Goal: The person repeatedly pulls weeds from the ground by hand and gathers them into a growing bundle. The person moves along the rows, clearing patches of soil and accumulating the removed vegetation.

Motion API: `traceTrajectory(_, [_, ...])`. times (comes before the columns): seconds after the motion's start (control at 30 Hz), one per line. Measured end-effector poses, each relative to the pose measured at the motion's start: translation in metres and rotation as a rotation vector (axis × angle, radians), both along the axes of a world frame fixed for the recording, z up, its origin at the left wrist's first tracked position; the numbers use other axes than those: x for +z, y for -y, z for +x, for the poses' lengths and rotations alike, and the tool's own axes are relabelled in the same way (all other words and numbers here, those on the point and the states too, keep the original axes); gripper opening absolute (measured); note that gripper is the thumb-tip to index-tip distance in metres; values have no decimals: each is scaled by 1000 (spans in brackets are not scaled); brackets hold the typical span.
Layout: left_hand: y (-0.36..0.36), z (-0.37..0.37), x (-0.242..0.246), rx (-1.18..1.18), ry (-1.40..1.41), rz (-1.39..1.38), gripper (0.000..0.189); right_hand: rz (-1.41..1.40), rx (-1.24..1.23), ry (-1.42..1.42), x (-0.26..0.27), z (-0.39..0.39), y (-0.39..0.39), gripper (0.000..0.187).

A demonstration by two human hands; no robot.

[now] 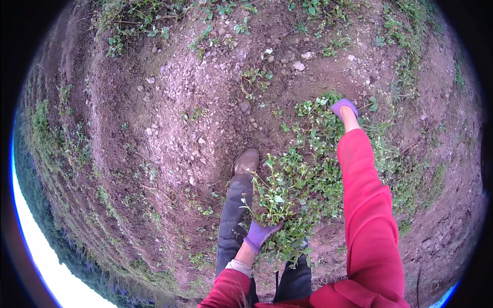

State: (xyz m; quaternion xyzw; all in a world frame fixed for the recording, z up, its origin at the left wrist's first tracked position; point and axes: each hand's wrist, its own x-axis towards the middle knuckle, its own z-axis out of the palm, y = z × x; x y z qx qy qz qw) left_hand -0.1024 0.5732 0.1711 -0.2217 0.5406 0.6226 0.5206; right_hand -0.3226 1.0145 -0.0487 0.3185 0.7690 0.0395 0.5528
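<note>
My left hand (pixel 261 234), in a purple glove, grips a large bunch of leafy green weeds (pixel 275 204) in front of my legs. Stems and leaves stick out above and below the fist, and some small pale flower heads show. Stretched far forward on the right, my right hand (pixel 344 107) wears a purple glove too. It is down at the far end of a dense patch of low green plants (pixel 327 165). Its fingers are hidden behind the glove's back and the leaves, so their grip cannot be made out.
Brown stony soil (pixel 181 115) slopes around me, with scattered stones (pixel 299 66) and small weed tufts (pixel 257 79). My brown boot (pixel 246 161) stands beside the plants. More weeds (pixel 142 19) grow at the top. Planted rows (pixel 50 131) run along the left.
</note>
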Motion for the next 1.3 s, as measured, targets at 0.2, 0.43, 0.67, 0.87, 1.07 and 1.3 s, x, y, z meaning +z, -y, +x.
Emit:
traceTrajectory(0.2, [-2,19,-3,-43,-62,-48,51,-792,-528,-263,78,56,87,49])
traceTrajectory(0.43, [20,27,12,-7,-99,-291,48,-751,-518,-468,186,105,142,65])
traceTrajectory(0.67, [49,60,11,223,-314,-387,37,-776,-295,-892,239,142,104,51])
traceTrajectory(0.87, [59,81,-6,-172,-571,-173,46,-208,255,-579,146,70,51,54])
traceTrajectory(1.07, [47,65,-16,-137,-332,-393,36,138,153,-543,52,62,74,84])
traceTrajectory(1.3, [66,61,-13,-279,-693,-239,40,-121,-132,-398,75,26,60,45])
